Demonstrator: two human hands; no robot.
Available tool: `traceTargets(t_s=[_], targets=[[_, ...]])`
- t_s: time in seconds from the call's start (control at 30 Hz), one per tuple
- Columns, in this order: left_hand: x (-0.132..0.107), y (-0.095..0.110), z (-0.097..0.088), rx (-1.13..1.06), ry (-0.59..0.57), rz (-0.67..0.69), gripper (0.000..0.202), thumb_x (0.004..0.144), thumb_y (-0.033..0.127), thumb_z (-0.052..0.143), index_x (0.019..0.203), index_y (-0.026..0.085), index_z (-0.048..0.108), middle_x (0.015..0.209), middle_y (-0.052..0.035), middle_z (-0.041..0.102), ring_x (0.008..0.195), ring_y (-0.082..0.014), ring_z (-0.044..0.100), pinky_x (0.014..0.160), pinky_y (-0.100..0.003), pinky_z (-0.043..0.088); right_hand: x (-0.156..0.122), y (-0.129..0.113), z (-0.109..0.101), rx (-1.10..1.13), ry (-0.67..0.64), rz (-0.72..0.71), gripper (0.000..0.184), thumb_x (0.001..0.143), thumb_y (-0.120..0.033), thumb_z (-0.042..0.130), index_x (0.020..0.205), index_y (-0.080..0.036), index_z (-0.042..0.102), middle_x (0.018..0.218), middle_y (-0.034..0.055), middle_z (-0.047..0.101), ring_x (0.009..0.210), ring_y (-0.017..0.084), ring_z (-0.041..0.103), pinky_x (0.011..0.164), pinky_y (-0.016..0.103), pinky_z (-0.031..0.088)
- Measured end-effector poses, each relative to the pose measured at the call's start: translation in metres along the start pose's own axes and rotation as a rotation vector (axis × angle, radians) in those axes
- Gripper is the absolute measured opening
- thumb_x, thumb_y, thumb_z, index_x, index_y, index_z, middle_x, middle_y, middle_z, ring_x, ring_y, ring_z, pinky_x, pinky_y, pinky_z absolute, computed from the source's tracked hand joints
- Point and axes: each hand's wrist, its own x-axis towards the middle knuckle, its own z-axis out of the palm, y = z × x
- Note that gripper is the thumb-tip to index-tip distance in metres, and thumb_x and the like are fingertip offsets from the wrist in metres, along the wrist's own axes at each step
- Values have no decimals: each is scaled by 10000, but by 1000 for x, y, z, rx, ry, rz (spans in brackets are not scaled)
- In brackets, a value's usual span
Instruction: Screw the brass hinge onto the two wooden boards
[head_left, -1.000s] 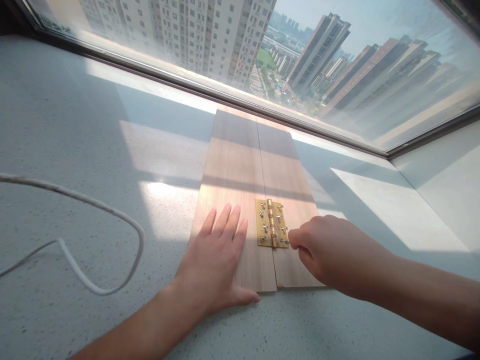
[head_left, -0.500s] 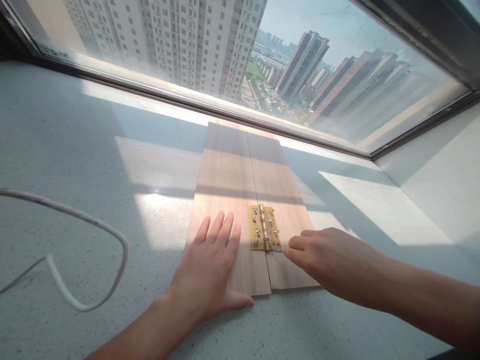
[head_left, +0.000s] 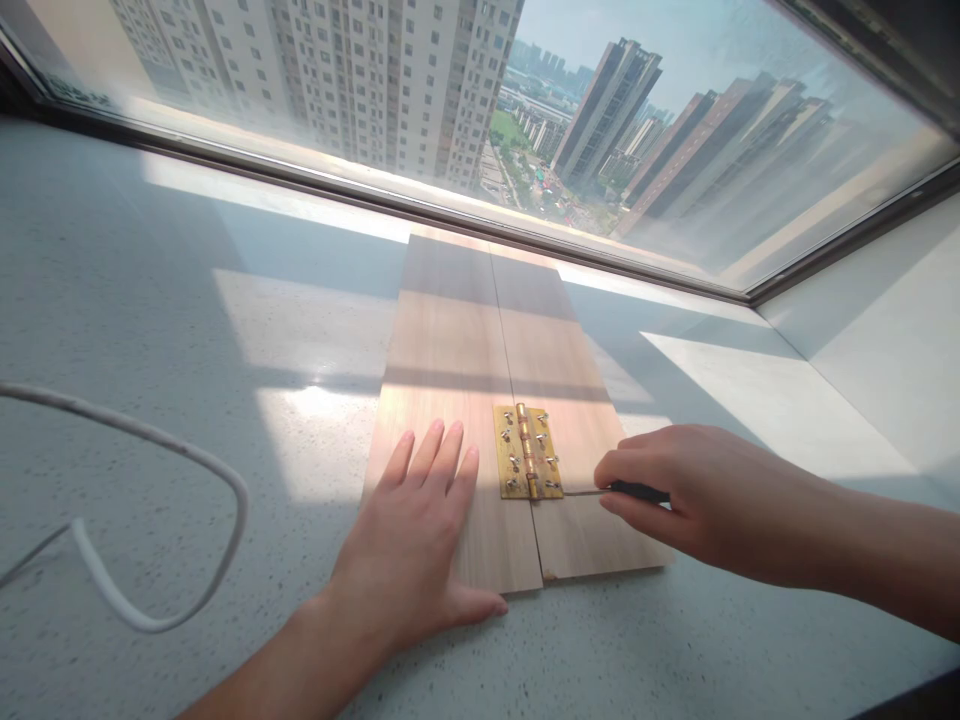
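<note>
Two pale wooden boards, the left board and the right board, lie side by side with a thin seam between them. A brass hinge straddles the seam near their front end, with several screws standing up out of its holes. My left hand rests spread and flat on the left board, left of the hinge. In my right hand is a slim screwdriver with a black handle. Its thin shaft points left, the end close to the hinge's lower right corner; whether it touches is unclear.
The boards lie on a speckled white sill and reach back to the window frame. A white cable loops over the sill at left. On the right rises a white wall. Sunlight and shadow bands cross the sill.
My right hand has moved to the right, away from the hinge, and the screwdriver's handle and shaft now show. My left hand stays on the left board. The view has shifted slightly.
</note>
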Motion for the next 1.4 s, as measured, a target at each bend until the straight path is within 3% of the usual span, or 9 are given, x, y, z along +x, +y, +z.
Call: traceTargets(t_s=[0.43, 0.6, 0.73, 0.8, 0.87, 1.0, 1.17, 1.27, 1.4], targets=[[0, 0, -3, -66, 28, 17, 1258, 547, 876, 613, 1483, 76, 353, 1597, -234, 226, 1482, -419, 166, 1202, -605, 164, 5, 2, 5, -18, -36, -47, 199, 909, -261, 512, 793, -210, 665, 718, 22, 620, 610, 150, 546, 528, 275, 220], [2, -18, -19, -309, 301, -37, 784, 886, 653, 462, 1443, 106, 391, 1493, -185, 455, 1404, -332, 373, 1152, -561, 288, 3, -6, 2, -187, -41, -166, 156, 830, -119, 553, 715, -191, 631, 707, 11, 561, 453, 88, 361, 488, 289, 128], [8, -42, -34, -487, 547, -310, 305, 952, 415, 457, 985, 190, 659, 946, -58, 691, 922, -228, 611, 827, -394, 480, 4, -8, -1, -249, -56, -179, 188, 818, -83, 556, 673, -190, 604, 701, 6, 531, 447, 84, 291, 485, 287, 116], [10, -51, -37, -580, 599, -424, 359, 935, 387, 483, 632, 199, 529, 620, 10, 525, 630, -161, 502, 618, -306, 416, 5, -5, -2, -236, -56, -155, 198, 865, -132, 541, 705, -198, 636, 721, 8, 545, 457, 87, 334, 482, 277, 135], [12, -57, -37, -707, 664, -508, 465, 919, 376, 505, 524, 205, 328, 510, 41, 320, 503, -125, 344, 504, -278, 300, 5, 0, -1, -199, -44, -140, 197, 898, -185, 528, 784, -217, 685, 759, 10, 573, 476, 92, 394, 482, 270, 153], [16, -64, -32, -1010, 778, -589, 340, 883, 360, 556, 584, 205, 505, 463, 63, 293, 433, -109, 277, 431, -264, 229, 3, 5, 0, -129, -47, -129, 188, 905, -209, 536, 871, -249, 717, 796, 6, 602, 524, 101, 480, 493, 265, 175], [20, -66, -32, -1201, 860, -563, 189, 822, 323, 654, 707, 175, 676, 520, 30, 548, 466, -110, 477, 437, -243, 353, 4, -2, 2, -168, -15, -85, 179, 898, -184, 537, 823, -220, 696, 799, 16, 593, 511, 99, 460, 485, 269, 161], [20, -67, -37, -1429, 744, -534, 349, 860, 453, 606, 705, 152, 691, 673, -52, 698, 621, -167, 642, 523, -267, 484, 3, -10, 2, -276, -18, -172, 177, 778, -38, 564, 736, -199, 622, 739, 9, 560, 464, 98, 356, 483, 283, 124], [22, -67, -43, -1763, 533, -525, 633, 922, 639, 370, 1116, 123, 680, 1077, -133, 742, 985, -275, 709, 703, -349, 601, -1, -19, 2, -342, 47, -274, 297, 611, 53, 560, 744, -213, 546, 702, -2, 545, 447, 115, 296, 477, 299, 88]])
